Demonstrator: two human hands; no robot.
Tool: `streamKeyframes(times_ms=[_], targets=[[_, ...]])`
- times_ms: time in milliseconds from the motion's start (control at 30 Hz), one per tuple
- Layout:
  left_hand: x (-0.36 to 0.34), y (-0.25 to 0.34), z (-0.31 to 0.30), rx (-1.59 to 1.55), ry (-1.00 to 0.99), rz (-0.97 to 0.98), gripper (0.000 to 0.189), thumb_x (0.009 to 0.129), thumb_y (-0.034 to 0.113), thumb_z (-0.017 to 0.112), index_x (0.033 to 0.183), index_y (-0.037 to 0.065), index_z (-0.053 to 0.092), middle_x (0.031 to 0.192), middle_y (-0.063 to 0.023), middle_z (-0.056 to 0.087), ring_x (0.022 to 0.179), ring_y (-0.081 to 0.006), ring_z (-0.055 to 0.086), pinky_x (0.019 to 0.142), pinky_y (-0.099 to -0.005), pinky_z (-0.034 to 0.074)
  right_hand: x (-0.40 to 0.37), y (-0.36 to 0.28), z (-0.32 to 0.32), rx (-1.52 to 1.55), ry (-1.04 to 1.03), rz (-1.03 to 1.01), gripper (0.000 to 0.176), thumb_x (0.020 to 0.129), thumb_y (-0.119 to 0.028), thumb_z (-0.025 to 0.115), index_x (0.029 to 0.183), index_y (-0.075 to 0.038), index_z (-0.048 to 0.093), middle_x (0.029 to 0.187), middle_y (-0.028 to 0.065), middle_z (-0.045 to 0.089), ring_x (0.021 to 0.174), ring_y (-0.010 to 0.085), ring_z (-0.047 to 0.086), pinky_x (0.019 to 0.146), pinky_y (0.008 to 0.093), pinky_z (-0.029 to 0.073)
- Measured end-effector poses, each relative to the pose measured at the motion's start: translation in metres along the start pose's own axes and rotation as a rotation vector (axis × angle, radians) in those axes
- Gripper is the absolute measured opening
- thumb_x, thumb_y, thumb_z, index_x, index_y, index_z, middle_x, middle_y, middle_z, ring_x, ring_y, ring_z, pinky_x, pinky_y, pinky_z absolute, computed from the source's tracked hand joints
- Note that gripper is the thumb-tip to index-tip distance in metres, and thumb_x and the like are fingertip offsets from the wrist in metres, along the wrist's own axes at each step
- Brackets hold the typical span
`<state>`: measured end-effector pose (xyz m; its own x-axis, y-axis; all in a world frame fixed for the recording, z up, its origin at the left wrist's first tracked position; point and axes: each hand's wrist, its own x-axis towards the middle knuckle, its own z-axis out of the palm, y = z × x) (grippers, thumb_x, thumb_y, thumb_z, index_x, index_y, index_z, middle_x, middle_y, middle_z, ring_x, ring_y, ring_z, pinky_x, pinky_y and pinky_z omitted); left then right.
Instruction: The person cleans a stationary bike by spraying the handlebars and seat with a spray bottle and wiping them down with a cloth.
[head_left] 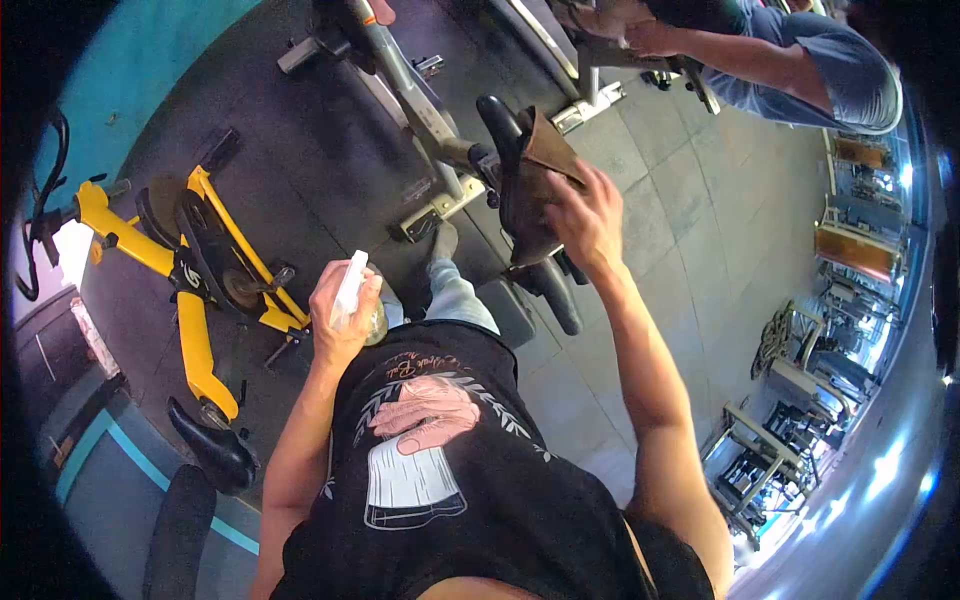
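My left hand [345,312] is closed around a spray bottle with a white trigger head [350,278], held upright near my waist. Its clear body is partly covered by the fingers. My right hand [590,218] is on a brown cloth [550,148] draped over the black saddle [522,215] of an exercise bike. The fingers press and hold the cloth against the saddle, and part of their grip is hidden. The grey bike frame [410,90] stretches away from the saddle.
A yellow exercise bike [198,330] stands to the left, with a black saddle [212,450] close to my left arm. Another person [790,70] is at a bike at the upper right. Gym machines [770,450] line the right side.
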<state>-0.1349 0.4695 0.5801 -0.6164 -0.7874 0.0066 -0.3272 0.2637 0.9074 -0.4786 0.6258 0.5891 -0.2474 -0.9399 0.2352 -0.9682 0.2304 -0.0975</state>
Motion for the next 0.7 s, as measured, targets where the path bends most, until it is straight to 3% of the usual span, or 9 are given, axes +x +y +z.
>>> streamKeyframes(times_ms=[67,133,233,367,500,567,700], targets=[[-0.001,-0.001,0.003,0.011,-0.02,0.022,0.018,0.09,0.015,0.07,0.092,-0.003,0.067,0.088,-0.0147,0.065,0.084,-0.0309,0.065,0.077,-0.0391,0.051,0.014,0.001,0.031,-0.017,-0.056,-0.051,0.058,0.083,-0.022,0.073,0.137,-0.008,0.055,0.132,0.0149,0.057,0.123,0.0368,0.05,0.105,0.0508,0.039],[0.002,0.005,0.006,0.023,-0.033,0.016,0.018,0.09,0.015,0.07,0.092,-0.003,0.066,0.089,-0.0148,0.065,0.084,-0.0308,0.065,0.077,-0.0391,0.051,0.029,0.001,0.056,0.172,-0.053,0.157,0.06,0.086,-0.03,0.071,0.138,-0.007,0.053,0.135,0.0163,0.054,0.123,0.0376,0.049,0.106,0.0501,0.037],[0.007,0.012,0.013,0.026,-0.049,-0.012,0.018,0.09,0.014,0.071,0.092,-0.003,0.066,0.09,-0.0148,0.066,0.084,-0.0306,0.065,0.077,-0.0389,0.051,0.031,-0.004,0.066,0.205,0.016,0.272,0.065,0.086,-0.036,0.07,0.139,-0.005,0.05,0.134,0.0166,0.053,0.122,0.0369,0.049,0.105,0.0493,0.035],[0.02,0.021,0.029,-0.009,-0.049,-0.032,0.017,0.089,0.013,0.071,0.092,-0.003,0.067,0.09,-0.015,0.066,0.084,-0.0304,0.065,0.076,-0.0387,0.051,0.011,-0.024,0.067,0.112,0.093,0.315,0.059,0.084,-0.032,0.073,0.133,-0.003,0.055,0.132,0.0181,0.052,0.123,0.0373,0.047,0.104,0.0495,0.036],[0.036,0.025,0.049,0.008,-0.112,0.018,0.017,0.088,0.012,0.072,0.094,-0.002,0.067,0.091,-0.0146,0.066,0.085,-0.0298,0.066,0.075,-0.0375,0.052,0.006,-0.009,0.079,0.276,0.125,0.379,0.059,0.083,-0.028,0.075,0.133,-0.004,0.055,0.126,0.0178,0.055,0.119,0.0355,0.049,0.101,0.0477,0.039],[0.049,0.033,0.07,-0.038,-0.191,0.081,0.022,0.086,0.016,0.076,0.096,-0.002,0.068,0.092,-0.0135,0.065,0.082,-0.0267,0.065,0.074,-0.0345,0.051,0.017,-0.006,0.079,0.285,0.179,0.4,0.057,0.081,-0.028,0.076,0.129,-0.002,0.058,0.121,0.0177,0.058,0.114,0.0355,0.051,0.099,0.047,0.04],[0.064,0.053,0.115,0.073,-0.328,0.204,0.04,0.077,0.025,0.085,0.102,-0.001,0.068,0.097,-0.0137,0.066,0.089,-0.0309,0.066,0.079,-0.0391,0.053,0.03,-0.004,0.077,0.223,0.15,0.476,0.049,0.08,-0.029,0.077,0.119,-0.002,0.066,0.111,0.017,0.059,0.104,0.0351,0.054,0.092,0.0463,0.043]])
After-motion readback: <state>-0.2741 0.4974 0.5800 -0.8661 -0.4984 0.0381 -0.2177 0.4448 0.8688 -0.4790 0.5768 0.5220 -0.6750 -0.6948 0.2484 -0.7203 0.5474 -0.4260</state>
